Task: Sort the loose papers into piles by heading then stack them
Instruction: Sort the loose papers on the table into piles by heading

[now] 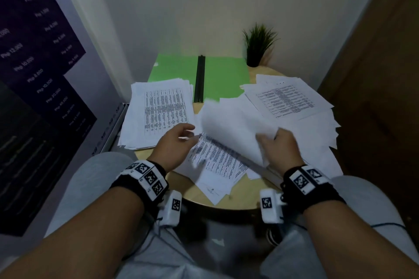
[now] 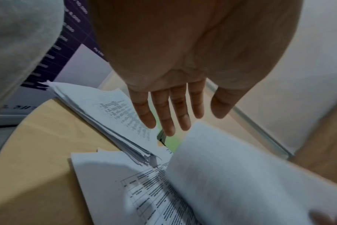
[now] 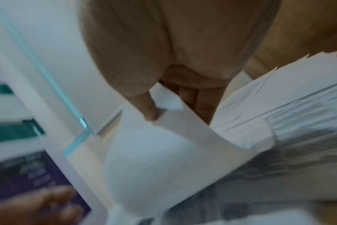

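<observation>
Paper in motion: our right hand (image 1: 280, 147) pinches a lifted sheet (image 1: 229, 124) above the middle heap (image 1: 217, 161); our left hand (image 1: 174, 145) hovers flat, holding nothing; we should read its heading before choosing the left pile (image 1: 156, 115) or right.

Left hand (image 2: 183, 64) fingers (image 2: 167, 118) straight above paper pile (image 2: 110, 115), blurred raised sheet (image 2: 231, 167)

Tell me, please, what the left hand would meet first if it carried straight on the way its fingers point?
Probably the left pile of printed white papers: the open left hand points over it towards the green folder, though its height above the pile is unclear.
</observation>
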A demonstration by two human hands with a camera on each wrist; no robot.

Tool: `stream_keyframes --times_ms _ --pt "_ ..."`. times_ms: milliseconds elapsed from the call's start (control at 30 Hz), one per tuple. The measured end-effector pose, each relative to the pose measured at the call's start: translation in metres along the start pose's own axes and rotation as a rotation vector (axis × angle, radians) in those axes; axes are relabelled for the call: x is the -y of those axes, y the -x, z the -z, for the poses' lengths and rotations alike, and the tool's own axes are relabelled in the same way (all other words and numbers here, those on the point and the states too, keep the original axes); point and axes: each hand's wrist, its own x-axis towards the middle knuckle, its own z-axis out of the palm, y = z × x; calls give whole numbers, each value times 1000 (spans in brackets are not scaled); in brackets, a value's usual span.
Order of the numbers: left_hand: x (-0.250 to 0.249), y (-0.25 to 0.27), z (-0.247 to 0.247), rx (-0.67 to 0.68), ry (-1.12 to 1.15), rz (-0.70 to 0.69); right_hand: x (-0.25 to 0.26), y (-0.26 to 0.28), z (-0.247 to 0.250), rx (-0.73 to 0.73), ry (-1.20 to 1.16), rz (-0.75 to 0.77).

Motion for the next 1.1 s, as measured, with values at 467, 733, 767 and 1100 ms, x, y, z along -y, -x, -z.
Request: stream_keyframes --times_ms 467,733,767,1100 --pt "-11 -3 -30 -112 41 -260 63 28 -41 444 -905 -52" --pt "10 -29 29 -535 244 60 -35 33 -72 686 800 233" --pt "9 -30 33 -564 273 79 -40 36 -78 731 897 269" --pt "6 -23 54 -649 307 96 -36 48 -84 579 1017 405"
